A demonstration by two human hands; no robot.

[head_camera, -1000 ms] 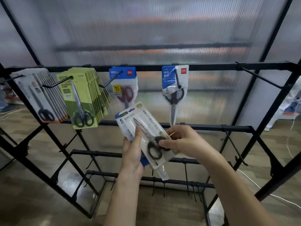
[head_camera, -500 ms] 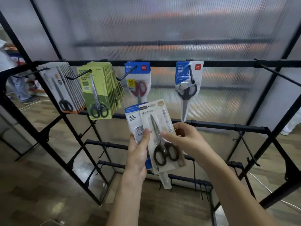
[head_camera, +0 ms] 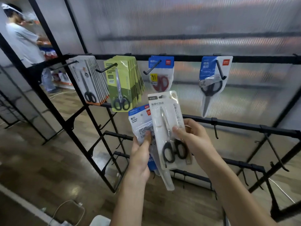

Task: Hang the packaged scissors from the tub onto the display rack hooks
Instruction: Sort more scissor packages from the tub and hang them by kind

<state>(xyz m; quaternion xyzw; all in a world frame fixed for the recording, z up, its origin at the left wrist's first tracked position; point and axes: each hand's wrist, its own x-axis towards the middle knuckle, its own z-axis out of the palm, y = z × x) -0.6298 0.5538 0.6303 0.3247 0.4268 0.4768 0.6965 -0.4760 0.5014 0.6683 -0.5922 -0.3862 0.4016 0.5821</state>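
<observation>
I see right hand point(head_camera: 193, 141) pinching white scissors pack point(head_camera: 169, 128) — upright, hang-hole topmost; left hand point(head_camera: 140, 154) grips 1 blue pack point(head_camera: 140, 123).

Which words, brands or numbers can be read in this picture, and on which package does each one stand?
"SCISSORS": green package at the front of its hook, upper part.
"GRIP": same green package, small box lower down.
"SCISSORS": blue-topped package in the left hand, with a number line too small to read.
Red brand squares on the blue-headed hanging packages: blurred.
Chinese print on the white package in the right hand: blurred.
</observation>
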